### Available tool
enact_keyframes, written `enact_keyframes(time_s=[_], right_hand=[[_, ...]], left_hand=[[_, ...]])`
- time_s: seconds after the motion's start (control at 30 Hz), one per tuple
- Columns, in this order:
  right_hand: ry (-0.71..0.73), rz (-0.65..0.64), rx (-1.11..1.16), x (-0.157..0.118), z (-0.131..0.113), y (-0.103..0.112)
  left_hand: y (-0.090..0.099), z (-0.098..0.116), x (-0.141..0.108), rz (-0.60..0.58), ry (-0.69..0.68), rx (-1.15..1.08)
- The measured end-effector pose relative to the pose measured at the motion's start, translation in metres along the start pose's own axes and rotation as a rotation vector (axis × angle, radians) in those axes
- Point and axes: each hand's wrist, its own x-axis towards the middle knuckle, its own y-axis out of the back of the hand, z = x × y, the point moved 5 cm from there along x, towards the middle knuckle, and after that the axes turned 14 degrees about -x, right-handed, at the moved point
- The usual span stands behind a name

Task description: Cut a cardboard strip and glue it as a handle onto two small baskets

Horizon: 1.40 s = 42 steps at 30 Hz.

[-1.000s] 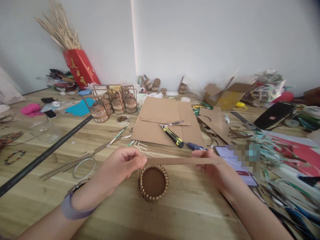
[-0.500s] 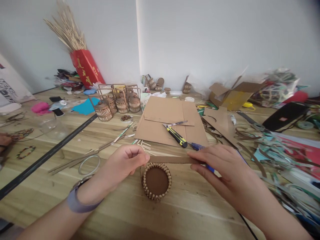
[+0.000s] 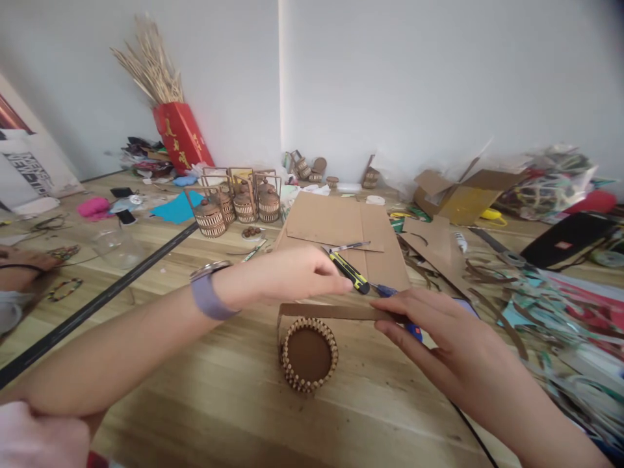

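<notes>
I'm reading this as strip positioning: right hand (image 3: 431, 318) pinching the bent brown strip (image 3: 331, 312), twelve o'clock of the round stick-rimmed basket (image 3: 310, 354). Left hand (image 3: 302, 273) hovering near the utility knife (image 3: 348, 268), one o'clock; finger grip unclear. Next move's seemingly calling for steady pinching.

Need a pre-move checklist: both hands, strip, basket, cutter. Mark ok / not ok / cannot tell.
1. Right-hand grip on the brown strip: ok, pinched between thumb and fingers.
2. Left-hand grip on the strip: not ok, fingertips are off it.
3. Strip fastened at the round basket: cannot tell; it bends down at the basket's left, joint unclear.
4. Basket on the tabletop: ok, neither hand on it.
5. Yellow-and-black cutter untouched: cannot tell, left fingertips appear right beside it.
</notes>
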Motion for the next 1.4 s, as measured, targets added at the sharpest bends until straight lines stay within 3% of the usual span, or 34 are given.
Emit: enact_keyframes(time_s=[0.07,0.17,0.47,0.87,1.13,1.3,1.4], right_hand=[[-0.004,-0.014,0.009,0.001,0.0,0.0],[-0.007,-0.017,0.011,0.002,0.0,0.0],[-0.015,-0.028,0.042,0.005,-0.004,0.001],[-0.114,0.01,0.154,0.005,-0.009,-0.003],[-0.467,0.256,0.531,-0.015,-0.006,-0.032],[-0.686,0.175,0.935,-0.029,-0.012,-0.068],[-0.758,0.183,1.127,-0.033,-0.019,-0.081]], left_hand=[[-0.01,0.009,0.011,-0.136,0.052,-0.011],[-0.021,0.015,0.017,-0.22,0.096,-0.028],[-0.024,0.012,0.014,-0.214,0.15,-0.137],[-0.029,0.005,0.012,-0.208,0.086,-0.184],[-0.03,0.003,0.011,-0.174,0.108,-0.211],[-0.028,-0.001,0.011,-0.031,0.094,-0.131],[-0.03,0.001,0.012,-0.019,0.07,-0.168]])
